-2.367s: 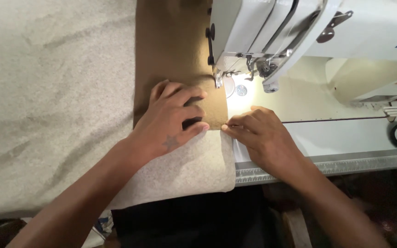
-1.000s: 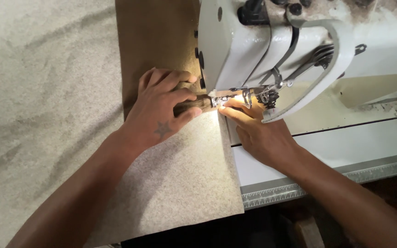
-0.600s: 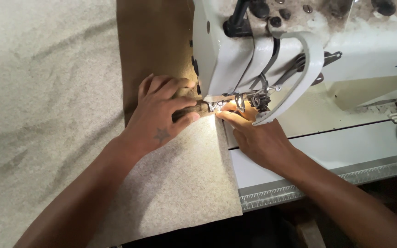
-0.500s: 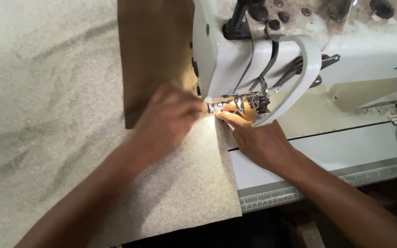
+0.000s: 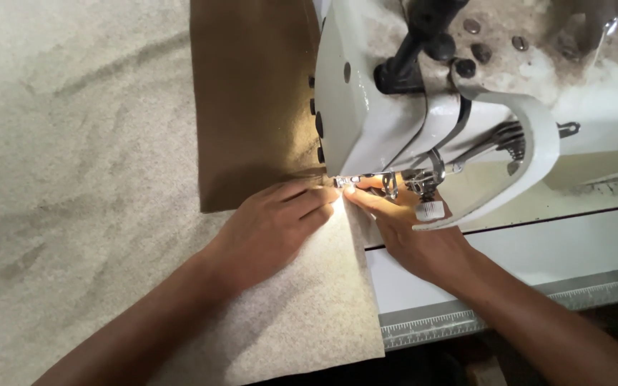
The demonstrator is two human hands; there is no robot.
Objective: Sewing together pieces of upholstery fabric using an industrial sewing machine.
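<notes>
Under the sewing machine needle, my left hand lies open, flat on brown fabric; my right hand, open, pushes its edge. Next I should feed it slowly and straight.

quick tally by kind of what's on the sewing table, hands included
beige speckled fabric: 1
brown fabric piece: 1
white sewing machine: 1
hands: 2, left hand and right hand, both pressing the fabric at the presser foot
total: 5

White machine table, beige fabric, sewing machine
</notes>
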